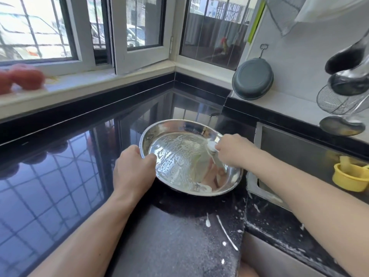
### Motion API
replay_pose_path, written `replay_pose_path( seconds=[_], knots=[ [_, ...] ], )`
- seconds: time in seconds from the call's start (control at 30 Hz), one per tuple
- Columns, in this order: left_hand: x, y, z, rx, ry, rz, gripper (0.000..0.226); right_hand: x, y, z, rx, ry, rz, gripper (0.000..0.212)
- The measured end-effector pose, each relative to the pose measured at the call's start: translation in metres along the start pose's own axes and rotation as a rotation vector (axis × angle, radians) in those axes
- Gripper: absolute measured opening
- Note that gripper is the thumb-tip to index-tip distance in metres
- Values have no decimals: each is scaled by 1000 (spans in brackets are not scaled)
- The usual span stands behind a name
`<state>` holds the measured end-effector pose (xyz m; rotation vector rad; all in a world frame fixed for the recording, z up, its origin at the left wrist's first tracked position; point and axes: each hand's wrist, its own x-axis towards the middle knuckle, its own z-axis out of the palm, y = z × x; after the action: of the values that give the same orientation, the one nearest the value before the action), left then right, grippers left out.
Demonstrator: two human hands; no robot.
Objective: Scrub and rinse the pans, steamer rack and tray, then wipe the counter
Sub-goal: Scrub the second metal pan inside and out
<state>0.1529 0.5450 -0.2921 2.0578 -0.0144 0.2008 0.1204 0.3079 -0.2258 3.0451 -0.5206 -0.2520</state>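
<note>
While tilted on the black tabletop (60,176) just left of the sink (299,154), steel pan (189,156) filmed inside with soapy suds. Left hand (133,168) gripping the near-left rim, thumb curled over the edge. Right hand (233,150) closed around a pale scrubber (212,146), possibly a brush or sponge, blurred, pressed to the pan's right inner wall. White foam splashes (225,230) streaked across the tabletop nearer the camera. Yellow cup (349,176) holding a sponge inside the sink. Grey basin (252,78) hung on the wall beyond; red tomatoes (22,78) on the windowsill.
</note>
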Motion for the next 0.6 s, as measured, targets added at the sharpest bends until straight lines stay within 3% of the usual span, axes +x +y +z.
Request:
replay_pose_path(
  seconds=[0.13,0.3,0.47,0.6],
  knots=[
    [0,0,0,2,2,-5,27,-22,-16,3,78,-82,-149,41],
    [0,1,0,-8,-4,-5,25,-4,2,-3,0,47,49,34],
    [0,0,1,0,-6,-7,21,-27,-22,7,93,-133,-189,44],
    [-2,3,-1,-5,-1,-2,27,-13,-4,-7,-63,-44,-89,49]
  ],
)
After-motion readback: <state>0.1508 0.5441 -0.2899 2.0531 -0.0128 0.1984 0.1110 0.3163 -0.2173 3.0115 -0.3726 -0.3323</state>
